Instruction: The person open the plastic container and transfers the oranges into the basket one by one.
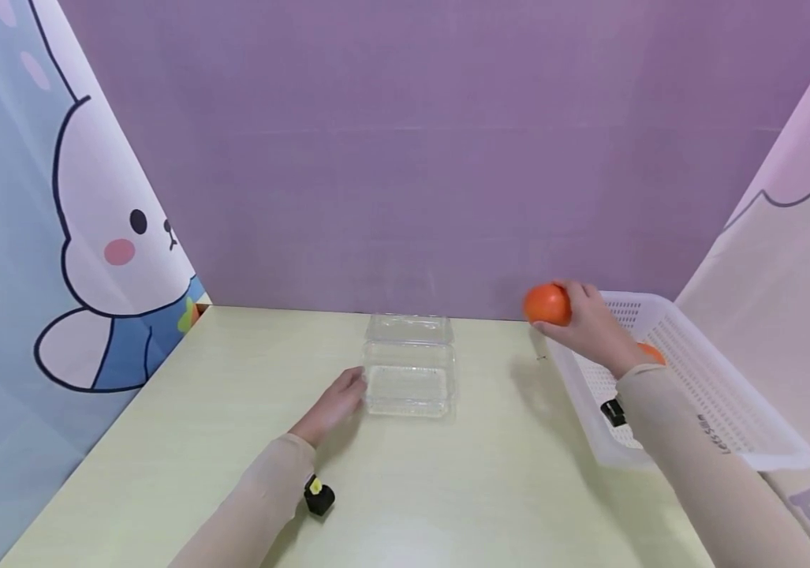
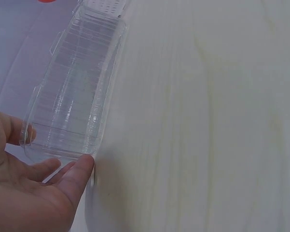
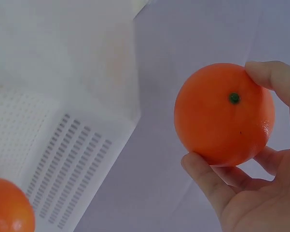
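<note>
A clear plastic clamshell box point(image 1: 408, 390) stands on the table with its lid point(image 1: 410, 329) raised behind it. My left hand point(image 1: 337, 398) holds the box by its left end; in the left wrist view, fingertips point(image 2: 82, 169) are at its corner, and another finger shows through the plastic. My right hand point(image 1: 592, 327) grips an orange point(image 1: 546, 304) in the air, just beyond the left wall of a white basket point(image 1: 724, 394). In the right wrist view, the fingers point(image 3: 207, 179) curl round the orange, whose green stem mark faces the camera.
Another orange point(image 3: 8, 208) lies inside the basket, partly covered by the right arm in the head view. A purple backdrop point(image 1: 433, 158) rises at the table's back edge. Patterned cloths hang at both sides. Table surface point(image 1: 490, 442) lies between box and basket.
</note>
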The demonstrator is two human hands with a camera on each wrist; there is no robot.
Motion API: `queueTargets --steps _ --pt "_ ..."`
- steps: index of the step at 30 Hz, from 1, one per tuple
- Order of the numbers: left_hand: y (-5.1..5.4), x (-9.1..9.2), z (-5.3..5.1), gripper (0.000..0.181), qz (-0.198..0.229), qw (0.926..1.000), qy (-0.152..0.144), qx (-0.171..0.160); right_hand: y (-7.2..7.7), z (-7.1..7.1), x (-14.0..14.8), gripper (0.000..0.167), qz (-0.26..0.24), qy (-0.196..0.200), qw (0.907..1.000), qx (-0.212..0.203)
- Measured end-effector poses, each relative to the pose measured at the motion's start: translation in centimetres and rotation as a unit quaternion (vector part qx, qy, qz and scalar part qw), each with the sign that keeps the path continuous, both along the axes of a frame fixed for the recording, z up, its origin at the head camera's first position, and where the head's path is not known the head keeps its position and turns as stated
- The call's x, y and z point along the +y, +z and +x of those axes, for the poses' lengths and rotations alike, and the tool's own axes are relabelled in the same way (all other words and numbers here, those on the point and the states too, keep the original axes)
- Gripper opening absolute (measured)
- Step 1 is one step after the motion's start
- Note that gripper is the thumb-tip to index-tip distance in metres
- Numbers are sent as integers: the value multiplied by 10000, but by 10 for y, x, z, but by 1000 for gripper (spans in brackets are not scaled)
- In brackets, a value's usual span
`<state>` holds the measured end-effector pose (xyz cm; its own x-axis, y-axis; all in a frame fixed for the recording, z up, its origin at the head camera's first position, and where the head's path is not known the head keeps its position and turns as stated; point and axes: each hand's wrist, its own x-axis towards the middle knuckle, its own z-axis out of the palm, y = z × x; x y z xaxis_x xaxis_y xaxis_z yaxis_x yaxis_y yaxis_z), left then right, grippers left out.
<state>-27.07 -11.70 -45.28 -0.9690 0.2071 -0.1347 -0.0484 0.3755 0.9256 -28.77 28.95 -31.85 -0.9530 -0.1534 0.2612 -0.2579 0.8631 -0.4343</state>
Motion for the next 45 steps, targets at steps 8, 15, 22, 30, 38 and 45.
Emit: queueTargets --steps 8,15,22,30,38,45 --pt "1 1 0 59 -1 10000 9 -21 1 1 19 78 -43 -197 9997 -97" --pt "1 1 0 60 -2 10000 26 -10 -1 0 32 79 51 -258 9996 -100" --pt "0 2 0 60 18 10000 68 -52 -4 -1 44 81 51 -283 9994 -199" --pt "0 3 0 59 43 10000 55 -44 -9 -6 58 88 72 -369 9986 -385" --pt "-1 1 -1 59 13 10000 71 -9 -16 -10 71 90 232 -439 9969 -614" --pt "-1 2 -1 59 41 10000 87 2 -21 -12 76 88 256 -475 9962 -690"
